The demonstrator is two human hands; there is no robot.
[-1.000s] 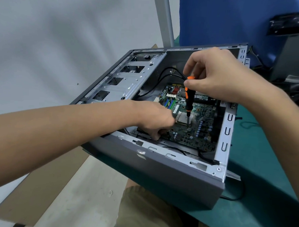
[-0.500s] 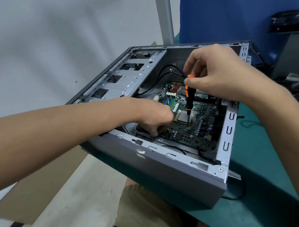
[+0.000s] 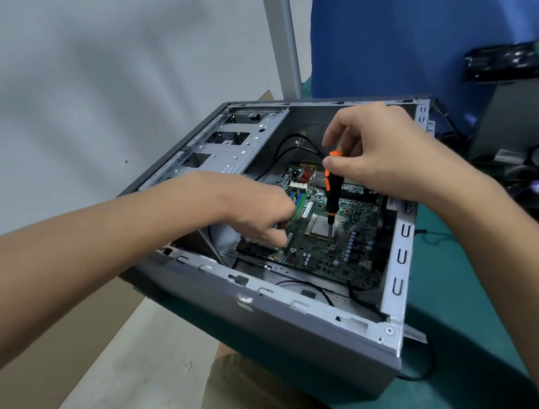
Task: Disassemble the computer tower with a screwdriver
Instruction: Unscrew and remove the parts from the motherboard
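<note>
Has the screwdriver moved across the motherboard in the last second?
No. The screwdriver still stands with its tip at the right edge of the silver CPU, pinched by the right hand.

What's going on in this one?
A person is working inside an open computer case that lies on its side on a green table. The right hand pinches a screwdriver near its top, holding it upright with the tip down on the motherboard, beside a silver chip. The left hand, fingers curled, is at the board's left edge; blur hides whether it grips anything.
</note>
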